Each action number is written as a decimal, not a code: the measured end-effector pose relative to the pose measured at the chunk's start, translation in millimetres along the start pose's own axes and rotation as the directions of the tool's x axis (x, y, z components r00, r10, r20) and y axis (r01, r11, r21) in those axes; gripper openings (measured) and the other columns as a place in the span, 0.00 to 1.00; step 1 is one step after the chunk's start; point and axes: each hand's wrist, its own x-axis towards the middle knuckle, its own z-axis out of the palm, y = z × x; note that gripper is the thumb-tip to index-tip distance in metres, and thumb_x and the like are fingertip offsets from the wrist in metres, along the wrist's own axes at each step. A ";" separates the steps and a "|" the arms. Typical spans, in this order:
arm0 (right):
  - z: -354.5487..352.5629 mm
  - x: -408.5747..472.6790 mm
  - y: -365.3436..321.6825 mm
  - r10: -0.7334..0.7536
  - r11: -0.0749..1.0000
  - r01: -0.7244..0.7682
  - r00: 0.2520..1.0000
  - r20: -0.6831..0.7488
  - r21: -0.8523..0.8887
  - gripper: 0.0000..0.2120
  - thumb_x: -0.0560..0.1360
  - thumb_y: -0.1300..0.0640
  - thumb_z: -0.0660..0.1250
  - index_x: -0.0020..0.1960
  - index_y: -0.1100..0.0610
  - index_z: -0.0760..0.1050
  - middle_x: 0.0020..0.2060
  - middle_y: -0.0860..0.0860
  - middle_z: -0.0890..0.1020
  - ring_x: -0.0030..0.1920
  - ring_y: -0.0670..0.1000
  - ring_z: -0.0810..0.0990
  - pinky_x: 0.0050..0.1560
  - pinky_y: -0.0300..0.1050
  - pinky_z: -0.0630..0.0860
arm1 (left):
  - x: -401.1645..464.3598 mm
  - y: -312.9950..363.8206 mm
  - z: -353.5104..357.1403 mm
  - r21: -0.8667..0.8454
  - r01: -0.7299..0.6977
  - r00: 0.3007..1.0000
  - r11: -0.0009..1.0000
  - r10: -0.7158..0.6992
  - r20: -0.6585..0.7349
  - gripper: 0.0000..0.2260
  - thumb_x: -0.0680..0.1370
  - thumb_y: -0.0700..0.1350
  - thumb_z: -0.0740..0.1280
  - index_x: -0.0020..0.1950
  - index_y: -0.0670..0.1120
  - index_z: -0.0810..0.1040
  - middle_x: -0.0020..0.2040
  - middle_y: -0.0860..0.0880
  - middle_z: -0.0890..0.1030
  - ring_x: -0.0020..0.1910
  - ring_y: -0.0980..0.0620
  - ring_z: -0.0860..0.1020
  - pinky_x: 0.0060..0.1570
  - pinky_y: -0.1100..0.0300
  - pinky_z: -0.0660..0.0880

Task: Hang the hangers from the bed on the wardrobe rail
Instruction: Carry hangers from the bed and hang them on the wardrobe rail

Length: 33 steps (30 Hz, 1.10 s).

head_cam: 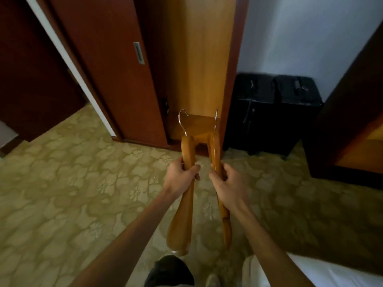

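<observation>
My left hand [180, 176] grips a wooden hanger [182, 216] around its upper part, metal hook pointing up and away. My right hand [229, 184] grips a second wooden hanger [222, 216] the same way, its hook toward the wardrobe. Both hangers hang edge-on in front of me. The wardrobe [196, 65] stands straight ahead with its sliding door [116, 75] pushed left, showing a pale wooden inside. No rail is in view. A white corner of the bed [335, 272] shows at the lower right.
A black suitcase [271, 114] stands right of the wardrobe against the white wall. Dark wooden furniture [356, 112] fills the right edge. A dark door is at the far left. Patterned yellow carpet [72, 193] covers the floor; my feet show at the bottom.
</observation>
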 end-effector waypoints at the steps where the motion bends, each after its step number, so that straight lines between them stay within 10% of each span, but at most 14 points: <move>1: 6.9 20.5 -7.2 -0.002 1.000 0.002 1.000 0.015 -0.003 0.07 0.78 0.52 0.68 0.49 0.56 0.78 0.29 0.50 0.73 0.24 0.45 0.68 0.23 0.34 0.66 | 16.9 2.7 -4.5 -0.002 0.003 1.000 1.000 -0.003 -0.014 0.04 0.76 0.44 0.71 0.49 0.45 0.80 0.34 0.48 0.85 0.32 0.52 0.83 0.37 0.52 0.81; 7: 60.7 147.9 -52.7 -0.051 0.999 0.052 0.994 0.100 -0.006 0.08 0.77 0.49 0.69 0.45 0.54 0.77 0.28 0.47 0.73 0.28 0.46 0.72 0.29 0.39 0.71 | 137.5 7.5 -46.3 -0.029 -0.036 0.994 0.999 0.032 -0.105 0.04 0.76 0.42 0.71 0.49 0.45 0.80 0.34 0.48 0.85 0.31 0.55 0.83 0.33 0.60 0.78; 15: 140.7 341.2 -123.9 -0.077 0.997 0.080 0.992 0.097 -0.025 0.11 0.78 0.51 0.68 0.43 0.58 0.76 0.29 0.51 0.72 0.28 0.45 0.71 0.28 0.34 0.69 | 343.3 36.1 -126.9 -0.049 -0.113 0.982 0.992 0.104 -0.156 0.05 0.74 0.42 0.71 0.48 0.43 0.80 0.36 0.45 0.85 0.36 0.44 0.85 0.40 0.43 0.83; 23: 179.4 507.5 -203.8 -0.083 0.997 0.083 0.994 0.077 0.005 0.08 0.79 0.49 0.67 0.48 0.54 0.79 0.31 0.49 0.75 0.32 0.47 0.73 0.31 0.40 0.72 | 516.6 100.0 -181.1 -0.098 -0.211 0.974 0.973 0.200 -0.107 0.03 0.77 0.43 0.71 0.50 0.48 0.80 0.38 0.49 0.84 0.36 0.51 0.84 0.35 0.65 0.78; 33: 175.6 721.8 -307.4 -0.200 0.975 0.204 0.978 -0.053 0.085 0.09 0.79 0.50 0.67 0.48 0.55 0.81 0.37 0.57 0.80 0.36 0.49 0.76 0.29 0.34 0.72 | 737.1 206.2 -206.4 -0.135 -0.333 0.943 0.933 0.329 -0.050 0.08 0.78 0.44 0.70 0.47 0.39 0.82 0.37 0.47 0.84 0.34 0.54 0.83 0.33 0.67 0.76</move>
